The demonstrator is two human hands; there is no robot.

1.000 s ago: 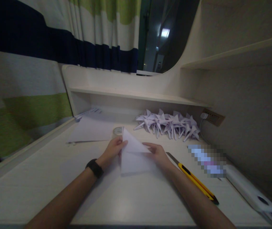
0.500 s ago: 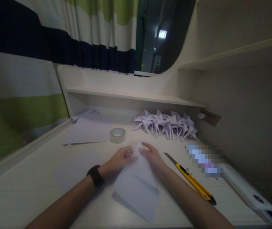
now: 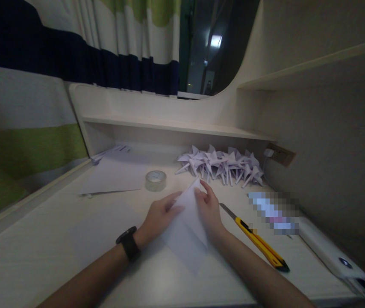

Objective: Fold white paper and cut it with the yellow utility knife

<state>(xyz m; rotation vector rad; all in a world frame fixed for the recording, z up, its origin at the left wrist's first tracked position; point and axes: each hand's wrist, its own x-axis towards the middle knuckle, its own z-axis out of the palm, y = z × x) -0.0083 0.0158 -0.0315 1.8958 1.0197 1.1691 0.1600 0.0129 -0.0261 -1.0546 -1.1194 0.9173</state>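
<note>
desk (image 3: 147,286): pale, spread across the lower half of the frame
curtain (image 3: 25,102): upper left of the frame, banded in white, navy and green
shelf (image 3: 169,125): pale, running across the middle, above the back of the desk
window (image 3: 201,60): top centre, dark, with a bright light showing in it
pinwheels (image 3: 221,164): a row of white paper ones, right of centre, crowded together below the shelf
loose paper (image 3: 115,171): white sheets lying flat, left of centre
folded paper (image 3: 185,231): lower centre, white, held between both hands, its narrow tip pointing up
left hand (image 3: 161,214): lower centre, thumb on top of the folded paper, gripping its left edge; the other fingers are partly hidden
right hand (image 3: 208,209): just right of it, fingers bent and closed on the paper near its tip
knife (image 3: 259,244): lower right, yellow and black, blade out, beside the right forearm
tape (image 3: 156,182): a clear roll near the centre, lying flat beyond the left hand
watch (image 3: 130,244): black, on the left wrist
</note>
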